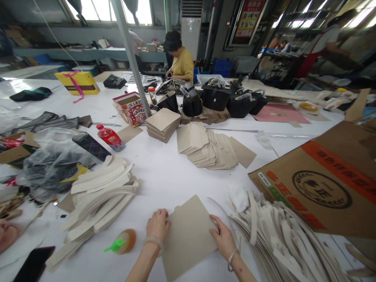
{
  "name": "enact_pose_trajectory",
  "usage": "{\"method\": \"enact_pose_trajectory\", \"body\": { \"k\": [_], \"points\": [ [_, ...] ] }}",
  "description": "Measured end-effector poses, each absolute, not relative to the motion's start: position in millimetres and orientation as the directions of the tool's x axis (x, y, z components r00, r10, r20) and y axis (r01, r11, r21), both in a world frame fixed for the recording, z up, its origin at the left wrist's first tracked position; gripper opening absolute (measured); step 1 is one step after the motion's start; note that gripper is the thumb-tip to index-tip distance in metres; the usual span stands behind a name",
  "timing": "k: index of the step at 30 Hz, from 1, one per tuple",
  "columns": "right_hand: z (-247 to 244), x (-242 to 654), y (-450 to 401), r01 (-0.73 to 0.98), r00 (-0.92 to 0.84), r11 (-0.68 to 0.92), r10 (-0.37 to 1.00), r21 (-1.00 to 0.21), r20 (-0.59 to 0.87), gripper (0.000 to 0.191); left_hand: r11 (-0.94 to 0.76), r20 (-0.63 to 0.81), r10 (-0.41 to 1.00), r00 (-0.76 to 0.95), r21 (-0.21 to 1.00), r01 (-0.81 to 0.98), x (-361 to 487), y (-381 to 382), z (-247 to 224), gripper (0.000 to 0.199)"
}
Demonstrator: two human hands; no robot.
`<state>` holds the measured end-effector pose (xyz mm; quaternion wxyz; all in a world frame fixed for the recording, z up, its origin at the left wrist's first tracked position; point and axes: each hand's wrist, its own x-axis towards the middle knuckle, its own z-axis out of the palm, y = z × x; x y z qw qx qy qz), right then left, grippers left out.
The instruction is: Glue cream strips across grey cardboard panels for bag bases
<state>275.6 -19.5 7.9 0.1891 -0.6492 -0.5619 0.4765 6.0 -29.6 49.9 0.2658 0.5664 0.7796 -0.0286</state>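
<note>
A flat grey-beige cardboard piece [189, 235] lies between my hands, low over the white table. My left hand [158, 227] is closed at its left edge; the fingers are curled there, and a band is on the wrist. At the right edge, my right hand [223, 237] pinches the cardboard between thumb and fingers, with a bracelet on that wrist. To the left of my left hand lies a glue bottle [127, 241] with a green nozzle. A heap of pale curved strips [276, 235] is just right of my right hand.
Ahead lie a fanned pile of cut cardboard pieces [205, 147] and a squared cardboard stack [163, 124]. More curved strips [100, 199] are at left, near a red-capped bottle [111, 138]. A brown carton [323, 176] stands at right. Black bags [216, 96] and a co-worker [182, 64] are farther back.
</note>
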Motion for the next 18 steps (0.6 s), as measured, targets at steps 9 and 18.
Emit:
{"method": "enact_pose_trajectory", "body": {
  "k": [9, 18],
  "points": [
    [-3.0, 288.4, -40.0, 0.467, -0.021, -0.350, 0.914, -0.812, -0.406, 0.051, 0.385, -0.479, 0.852, -0.212, 0.299, 0.873, 11.6, -15.2, 35.4, 0.010],
    [-3.1, 251.9, -14.3, 0.356, 0.104, -0.381, 0.924, -0.854, -0.369, 0.049, 0.345, -0.404, 0.896, -0.187, 0.367, 0.864, -21.2, 53.2, 31.9, 0.004]
  ]
}}
